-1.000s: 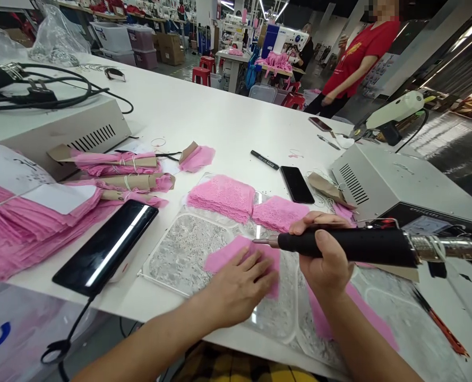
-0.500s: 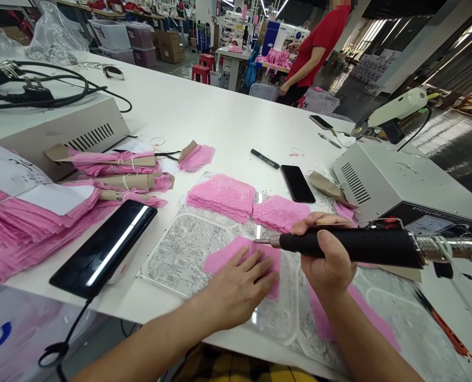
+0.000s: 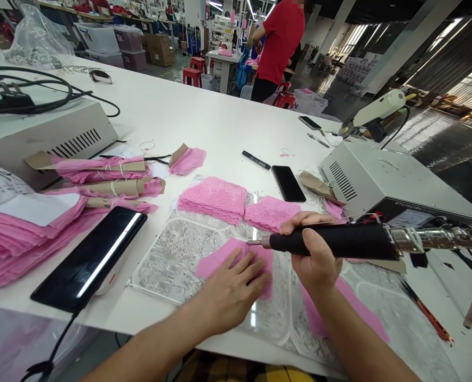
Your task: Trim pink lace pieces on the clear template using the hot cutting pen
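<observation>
Pressing pink cloth [image 3: 215,259] flat under the left hand [image 3: 233,291], with fingers slightly spread; now gripping a black tool [image 3: 353,242] in the right hand [image 3: 319,261] with curled fingers, holding its tip by the left fingertips, short of a pink stack [image 3: 212,201] beyond them.

One bare left hand [image 3: 233,291], one bare right hand [image 3: 318,255], one black cylindrical handheld tool with a slim metal tip [image 3: 357,241], two stacks of pink lacy fabric [image 3: 212,199], two grey slotted metal boxes [image 3: 397,174], three flat black-screened rectangular devices [image 3: 288,183] and one slim black marker pen [image 3: 256,159] are visible.
</observation>
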### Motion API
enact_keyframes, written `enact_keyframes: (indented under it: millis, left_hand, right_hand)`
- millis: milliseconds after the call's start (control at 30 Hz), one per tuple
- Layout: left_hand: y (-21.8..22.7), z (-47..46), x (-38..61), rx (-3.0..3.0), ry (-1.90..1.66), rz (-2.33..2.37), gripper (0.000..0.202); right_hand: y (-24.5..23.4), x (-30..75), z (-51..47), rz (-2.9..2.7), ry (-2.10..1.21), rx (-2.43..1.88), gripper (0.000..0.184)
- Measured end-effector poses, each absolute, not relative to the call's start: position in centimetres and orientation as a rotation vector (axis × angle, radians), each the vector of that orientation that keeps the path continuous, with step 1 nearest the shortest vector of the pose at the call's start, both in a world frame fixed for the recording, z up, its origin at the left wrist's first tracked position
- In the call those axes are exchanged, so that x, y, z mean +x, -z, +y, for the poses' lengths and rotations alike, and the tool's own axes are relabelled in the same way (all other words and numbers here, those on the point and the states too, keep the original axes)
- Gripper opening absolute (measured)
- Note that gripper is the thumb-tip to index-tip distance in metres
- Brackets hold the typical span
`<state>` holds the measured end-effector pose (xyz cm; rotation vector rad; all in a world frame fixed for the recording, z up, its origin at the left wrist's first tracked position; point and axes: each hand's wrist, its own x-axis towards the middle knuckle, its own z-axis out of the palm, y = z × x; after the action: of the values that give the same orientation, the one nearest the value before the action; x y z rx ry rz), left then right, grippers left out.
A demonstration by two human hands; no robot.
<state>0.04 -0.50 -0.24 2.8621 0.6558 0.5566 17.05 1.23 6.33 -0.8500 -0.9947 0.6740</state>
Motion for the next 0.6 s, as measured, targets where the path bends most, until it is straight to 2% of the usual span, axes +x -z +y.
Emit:
enact_keyframes:
  millis: [600]
  left_hand:
    - [0.2, -0.5, 0.0, 2.848, -0.509, 0.643, 0.033]
  right_hand:
    - [-6.4, 18.8, 0.4, -1.016, -0.583, -0.894, 0.004]
